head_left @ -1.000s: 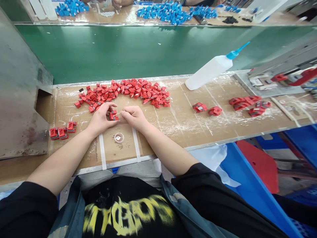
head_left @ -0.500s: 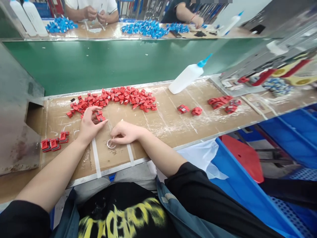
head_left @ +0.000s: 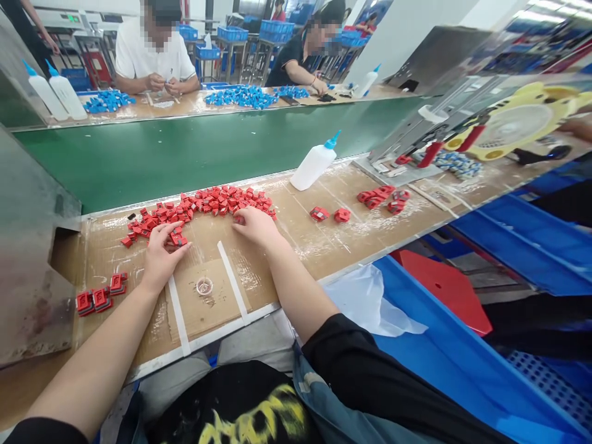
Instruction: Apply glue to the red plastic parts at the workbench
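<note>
Between the thumb and fingers of my left hand is a red piece with grey parts. My right hand reaches the near edge of a long pile of red pieces, its fingertips pinched on a red piece. A small clear round cup sits on a cardboard sheet between my forearms. Three red and grey assemblies stand in a row left of my left forearm.
A white bottle with a blue nozzle stands behind the pile. Further right are several red assemblies and a metal fixture with red handles. Blue bins lie beside the table. Two people work across the green divider.
My right hand has moved from the clear cup up and right to the red pile. My left hand still holds its red piece. The camera view has tilted up, showing more background.
</note>
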A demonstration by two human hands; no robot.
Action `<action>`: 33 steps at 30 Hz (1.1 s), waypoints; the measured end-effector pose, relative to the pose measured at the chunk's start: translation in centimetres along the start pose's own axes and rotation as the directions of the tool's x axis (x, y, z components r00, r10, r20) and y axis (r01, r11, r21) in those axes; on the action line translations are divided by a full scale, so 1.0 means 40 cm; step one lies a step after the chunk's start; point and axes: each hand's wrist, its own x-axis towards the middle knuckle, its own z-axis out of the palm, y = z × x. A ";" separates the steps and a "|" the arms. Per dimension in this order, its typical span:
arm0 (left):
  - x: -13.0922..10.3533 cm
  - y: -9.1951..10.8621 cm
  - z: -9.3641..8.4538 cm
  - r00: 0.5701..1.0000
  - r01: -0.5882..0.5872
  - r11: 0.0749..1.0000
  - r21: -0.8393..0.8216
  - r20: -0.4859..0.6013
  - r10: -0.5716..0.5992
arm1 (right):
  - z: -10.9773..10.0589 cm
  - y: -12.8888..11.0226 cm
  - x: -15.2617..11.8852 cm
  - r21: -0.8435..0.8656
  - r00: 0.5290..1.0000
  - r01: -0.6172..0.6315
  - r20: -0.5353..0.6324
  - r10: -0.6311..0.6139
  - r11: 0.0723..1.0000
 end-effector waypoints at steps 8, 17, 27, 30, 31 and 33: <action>0.000 0.003 0.004 0.999 -0.023 0.999 -0.026 0.046 0.025 | 0.014 0.029 0.009 -0.032 0.996 0.062 0.066 -0.060 0.998; -0.011 -0.009 0.021 0.994 0.097 0.946 -0.308 0.086 -0.074 | -0.003 -0.049 -0.011 0.404 0.966 0.253 -0.058 -0.251 0.879; -0.016 0.001 0.017 0.973 0.228 0.891 -0.393 0.121 -0.196 | 0.119 -0.262 0.024 0.991 0.971 -0.029 0.060 -0.233 0.132; -0.016 -0.001 0.023 0.968 0.249 0.884 -0.395 0.129 -0.215 | 0.134 -0.237 0.020 0.978 0.950 -0.204 0.208 -0.230 0.044; -0.016 -0.001 0.024 0.966 0.257 0.886 -0.386 0.132 -0.222 | 0.133 -0.229 0.019 0.977 0.951 -0.212 0.213 -0.224 0.030; -0.017 -0.001 0.025 0.963 0.269 0.889 -0.370 0.134 -0.235 | 0.127 -0.220 0.017 0.987 0.965 -0.151 0.158 -0.209 0.046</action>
